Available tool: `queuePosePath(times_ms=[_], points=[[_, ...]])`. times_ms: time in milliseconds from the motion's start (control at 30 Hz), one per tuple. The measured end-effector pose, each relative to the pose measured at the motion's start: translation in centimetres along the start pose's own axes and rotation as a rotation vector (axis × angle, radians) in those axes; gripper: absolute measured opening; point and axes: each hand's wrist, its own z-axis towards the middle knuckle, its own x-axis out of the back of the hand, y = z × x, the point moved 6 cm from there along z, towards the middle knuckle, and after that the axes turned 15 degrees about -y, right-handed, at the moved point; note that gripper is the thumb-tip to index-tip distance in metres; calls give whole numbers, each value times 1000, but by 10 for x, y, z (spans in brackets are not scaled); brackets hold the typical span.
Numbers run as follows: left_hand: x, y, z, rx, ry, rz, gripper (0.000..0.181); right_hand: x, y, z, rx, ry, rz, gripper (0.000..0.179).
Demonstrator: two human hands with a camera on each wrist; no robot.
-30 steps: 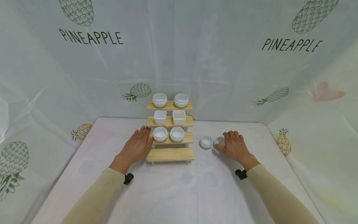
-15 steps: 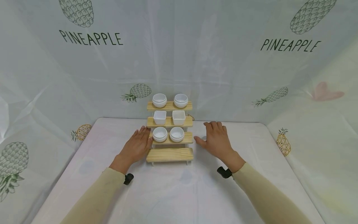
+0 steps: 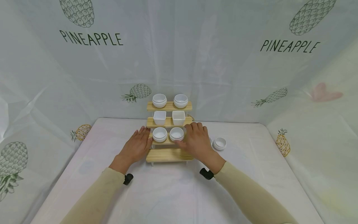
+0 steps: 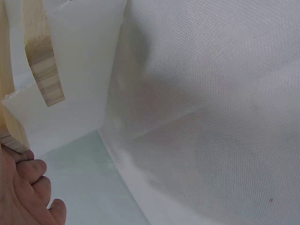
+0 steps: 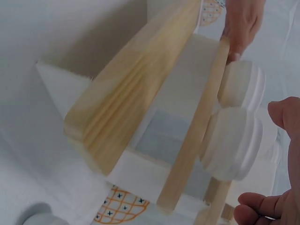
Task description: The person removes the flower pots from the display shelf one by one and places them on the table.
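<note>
A tiered wooden display stand [image 3: 167,155] with white side supports stands on the table. My left hand [image 3: 135,145] rests against its left side, fingers extended; in the left wrist view, fingertips [image 4: 33,169] touch a plank end. My right hand [image 3: 199,140] is at the right end of the second step from the front, beside a round white cup [image 3: 176,133]. The right wrist view has its thumb [image 5: 284,112] and fingers spread around that cup [image 5: 232,143], with a visible gap. A matching cup [image 3: 159,134] sits to its left.
Two square white cups [image 3: 160,117] stand one step higher, and two round ones [image 3: 159,100] on the top step. To the right, a small round cup [image 3: 220,143] lies on the table [image 3: 251,155], another partly hidden by my right hand. A pineapple-print curtain [image 3: 195,62] hangs behind.
My right hand has moved left, from the loose cups on the table to the round cup on the stand. The left hand and the cups on the stand look unchanged.
</note>
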Motion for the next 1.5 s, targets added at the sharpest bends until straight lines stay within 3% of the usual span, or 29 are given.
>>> queuePosePath(times_ms=[467,900,1267,1500], points=[[-1,1,1,-12,6,-1,67,-12,-12,8,-54,-20,-37,66],[1,2,0,-4,2,1,66,-5,-12,10,-55,-60,-13,56],[1,1,-1,1,-10,12,68,-8,-4,12,-115,-234,40,56],[0,0,-1,2,-9,13,68,1,-3,8,-82,-151,12,55]])
